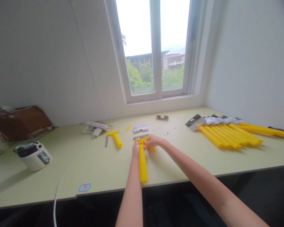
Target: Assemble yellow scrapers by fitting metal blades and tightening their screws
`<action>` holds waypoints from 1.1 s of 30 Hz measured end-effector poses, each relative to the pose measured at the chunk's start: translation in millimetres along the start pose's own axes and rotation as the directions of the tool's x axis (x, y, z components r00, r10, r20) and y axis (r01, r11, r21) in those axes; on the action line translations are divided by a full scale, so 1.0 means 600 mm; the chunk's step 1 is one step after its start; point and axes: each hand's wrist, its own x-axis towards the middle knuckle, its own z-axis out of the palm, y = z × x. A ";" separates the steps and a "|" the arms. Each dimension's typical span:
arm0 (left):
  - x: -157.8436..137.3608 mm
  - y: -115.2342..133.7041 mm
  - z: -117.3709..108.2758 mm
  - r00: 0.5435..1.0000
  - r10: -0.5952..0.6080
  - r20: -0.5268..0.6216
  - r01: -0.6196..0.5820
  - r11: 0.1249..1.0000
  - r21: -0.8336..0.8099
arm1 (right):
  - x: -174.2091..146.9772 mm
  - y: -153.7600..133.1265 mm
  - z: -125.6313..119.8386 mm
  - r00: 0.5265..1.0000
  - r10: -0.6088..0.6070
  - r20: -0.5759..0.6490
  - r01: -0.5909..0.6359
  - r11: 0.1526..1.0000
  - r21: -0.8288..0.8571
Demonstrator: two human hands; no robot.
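My left hand [135, 150] grips the upper part of a long yellow scraper handle [143, 164] that points toward me over the pale green table [104, 170]. Against the handle's far end my right hand [153, 141] pinches a small yellow head piece [144, 139]; a metal blade [137, 137] lies just behind it. Another yellow scraper [115, 138] with a T-shaped head rests on the table to the left. A small yellow part [129, 127] and a grey blade pack [140, 128] lie farther back.
A row of several yellow scrapers [229, 135] with packaged heads lies at the right. A white round container [34, 155] and a brown bag [19, 121] stand at the left. A white cable [59, 186] runs off the front edge. Small screws [172, 130] are scattered near the window wall.
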 end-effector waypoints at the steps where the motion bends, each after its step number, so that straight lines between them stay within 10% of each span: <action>1: 0.002 -0.001 0.000 1.000 0.006 -0.021 -0.005 1.000 0.019 | -0.007 0.001 -0.011 0.999 0.042 0.015 -0.042 0.999 -0.024; 6: 0.009 -0.015 0.007 0.993 0.074 -0.094 -0.060 0.989 0.139 | -0.042 0.026 -0.074 0.922 0.272 -0.275 -0.259 0.962 0.084; 10: 0.005 -0.038 0.027 0.984 0.161 -0.080 -0.126 0.936 0.328 | -0.066 0.042 -0.084 0.821 0.372 -0.433 0.035 0.724 0.689; 13: 0.003 -0.050 0.039 0.979 0.188 -0.074 -0.144 0.906 0.398 | -0.075 0.033 -0.062 0.829 0.363 -0.425 0.192 0.528 0.827; 19: 0.003 -0.047 0.035 0.970 0.233 -0.063 -0.190 0.896 0.400 | -0.072 0.004 -0.022 0.870 0.297 -0.394 0.143 0.612 0.778; 33: -0.010 -0.040 0.038 0.971 0.233 -0.054 -0.212 0.942 0.261 | -0.081 -0.002 -0.021 0.972 0.176 -0.156 0.058 0.465 0.883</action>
